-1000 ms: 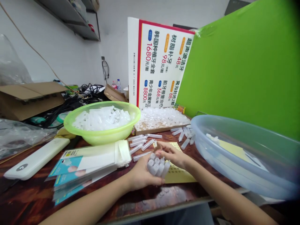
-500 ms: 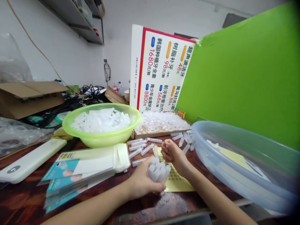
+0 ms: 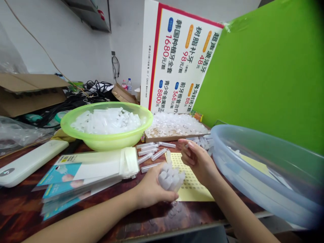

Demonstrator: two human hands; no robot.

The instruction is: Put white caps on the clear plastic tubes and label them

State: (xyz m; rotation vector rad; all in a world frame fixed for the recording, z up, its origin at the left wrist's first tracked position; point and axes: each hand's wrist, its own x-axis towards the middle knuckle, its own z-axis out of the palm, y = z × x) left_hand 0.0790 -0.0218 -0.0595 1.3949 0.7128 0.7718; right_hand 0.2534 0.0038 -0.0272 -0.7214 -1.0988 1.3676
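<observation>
My left hand [image 3: 152,187] is closed round a bundle of small translucent plastic tubes [image 3: 170,177], held upright just above a yellow sheet of small round stickers [image 3: 191,184] on the dark wooden table. My right hand [image 3: 198,158] hovers over the far part of that sheet, fingers loosely spread and palm facing left, holding nothing I can see. Several loose tubes [image 3: 152,153] lie on the table just beyond the bundle. More tubes [image 3: 202,141] lie past my right hand's fingertips.
A green bowl [image 3: 106,140] full of tubes stands at the back left, and a cardboard tray of small white caps [image 3: 174,126] behind the hands. A large clear blue basin [image 3: 265,168] fills the right side. Packaging cards [image 3: 83,173] and a white flat device [image 3: 30,162] lie left.
My right hand has opened from a closed pinch near the bundle and moved right and away from it. The left hand keeps its grip on the tubes.
</observation>
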